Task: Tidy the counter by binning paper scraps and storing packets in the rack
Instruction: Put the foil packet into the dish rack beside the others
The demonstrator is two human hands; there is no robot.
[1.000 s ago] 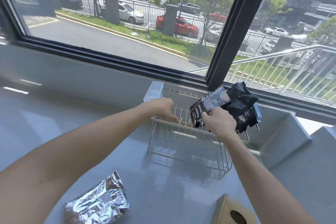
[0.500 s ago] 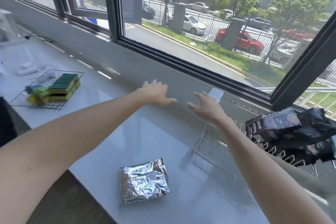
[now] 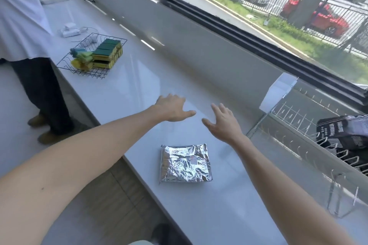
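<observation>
A: Cut off by the frame?
B: Wire rack (image 3: 298, 125) and black packets (image 3: 344, 133), right edge; standing person (image 3: 22, 16), head out of frame.
A: Illegible?
B: Packet print; silver packet (image 3: 185, 163) label.

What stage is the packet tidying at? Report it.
Done: black packets already sit in the wire rack. In hand: nothing; the left hand and right hand hover open and empty over the counter. Left: the silver foil packet lies unstored. No paper scraps or bin in view.
</observation>
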